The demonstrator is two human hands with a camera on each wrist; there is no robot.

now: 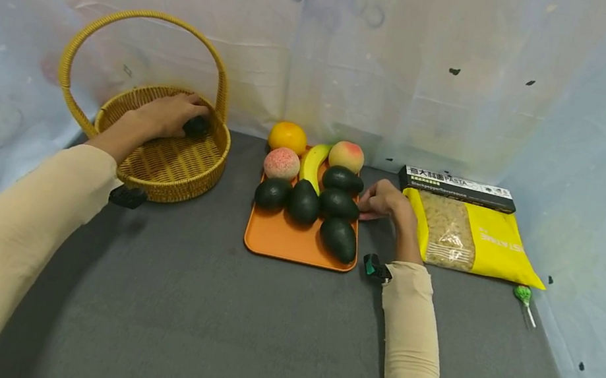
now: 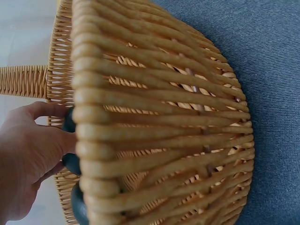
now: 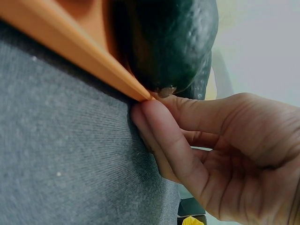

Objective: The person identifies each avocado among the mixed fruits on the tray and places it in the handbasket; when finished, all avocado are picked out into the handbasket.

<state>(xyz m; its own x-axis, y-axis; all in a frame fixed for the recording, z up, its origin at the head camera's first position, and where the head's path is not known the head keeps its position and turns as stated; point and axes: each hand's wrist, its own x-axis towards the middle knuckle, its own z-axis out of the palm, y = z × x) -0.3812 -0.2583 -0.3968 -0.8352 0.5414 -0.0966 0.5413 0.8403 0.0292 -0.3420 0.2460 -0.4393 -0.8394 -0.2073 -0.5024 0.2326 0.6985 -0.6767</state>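
Inside the wicker basket [image 1: 176,174], my left hand [image 1: 167,115] grips a dark green avocado [image 2: 70,161]. Another dark avocado [image 2: 78,204] shows beside it in the left wrist view, partly hidden by the basket rim. My right hand [image 1: 386,204] pinches the right edge of the orange tray [image 1: 282,239] between thumb and fingers, as the right wrist view shows. On the tray lie several avocados [image 1: 338,240], a banana [image 1: 313,164], two peaches [image 1: 346,155] and an orange [image 1: 287,137]. One avocado [image 3: 173,42] sits just above the right thumb.
To the right of the tray lie a black pasta box [image 1: 459,189] and a yellow pasta bag [image 1: 501,245]. A green lollipop [image 1: 523,294] is near the table's right side. The tall basket handle [image 1: 154,15] arches over the left hand. Pale sheeting [image 1: 346,76] hangs behind the grey table [image 1: 185,316].
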